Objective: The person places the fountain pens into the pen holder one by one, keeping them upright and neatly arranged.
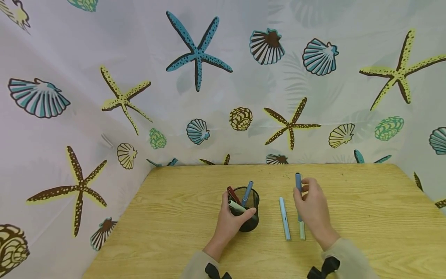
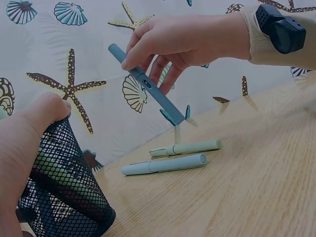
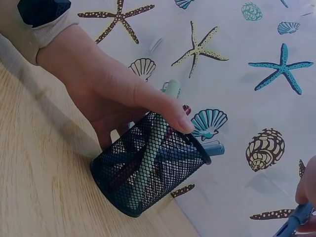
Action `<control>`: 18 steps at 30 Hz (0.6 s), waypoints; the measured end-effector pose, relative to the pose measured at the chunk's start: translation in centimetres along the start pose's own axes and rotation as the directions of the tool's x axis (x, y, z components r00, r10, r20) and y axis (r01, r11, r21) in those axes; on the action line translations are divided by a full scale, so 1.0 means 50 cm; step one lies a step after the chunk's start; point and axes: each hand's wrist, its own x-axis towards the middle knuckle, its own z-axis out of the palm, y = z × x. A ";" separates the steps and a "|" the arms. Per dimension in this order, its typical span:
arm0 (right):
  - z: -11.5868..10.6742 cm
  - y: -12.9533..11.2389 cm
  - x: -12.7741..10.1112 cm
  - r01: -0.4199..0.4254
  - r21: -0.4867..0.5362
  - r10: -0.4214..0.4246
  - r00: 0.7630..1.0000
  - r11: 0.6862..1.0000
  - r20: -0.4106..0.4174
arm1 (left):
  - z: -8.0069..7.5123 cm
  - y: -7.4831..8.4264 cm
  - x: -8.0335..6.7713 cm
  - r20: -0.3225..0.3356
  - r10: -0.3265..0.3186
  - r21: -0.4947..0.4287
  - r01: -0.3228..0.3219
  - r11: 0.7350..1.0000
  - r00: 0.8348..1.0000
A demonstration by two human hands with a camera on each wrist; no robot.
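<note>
My left hand (image 1: 227, 221) grips a black mesh pen holder (image 3: 153, 168) around its side, with the thumb near the rim. Inside it lean a dark red pen (image 1: 234, 195), a blue pen (image 1: 247, 193) and a pale green pen (image 1: 237, 206). To the right, my right hand (image 1: 315, 207) pinches another blue pen (image 2: 157, 95) between thumb and fingers, held tilted above the table in the left wrist view. Beneath and beside that hand lie a light blue pen (image 1: 284, 219) and a second pale green pen (image 2: 195, 147), the latter partly hidden in the head view.
A wood-grain table (image 1: 167, 217) carries everything. Behind it and along the sides hangs a white cloth (image 1: 223, 85) printed with starfish and shells, meeting the table's back edge. Black straps with devices (image 2: 281, 29) sit on the sleeves.
</note>
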 end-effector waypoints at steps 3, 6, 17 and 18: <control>0.007 -0.009 0.003 0.020 0.033 -0.019 0.999 0.999 -0.027 | 0.000 0.002 0.003 -0.002 -0.010 0.004 0.010 1.000 1.000; 0.013 -0.020 0.003 0.038 0.061 -0.035 0.998 0.997 -0.046 | -0.001 0.003 0.004 -0.006 -0.013 0.010 0.013 1.000 1.000; 0.035 -0.049 0.002 0.157 0.172 -0.139 0.984 0.972 -0.109 | -0.001 0.005 -0.002 0.009 0.008 -0.024 -0.008 1.000 1.000; 0.037 -0.052 0.003 0.167 0.181 -0.148 0.982 0.969 -0.115 | -0.001 0.004 -0.001 0.009 0.008 -0.023 -0.008 1.000 1.000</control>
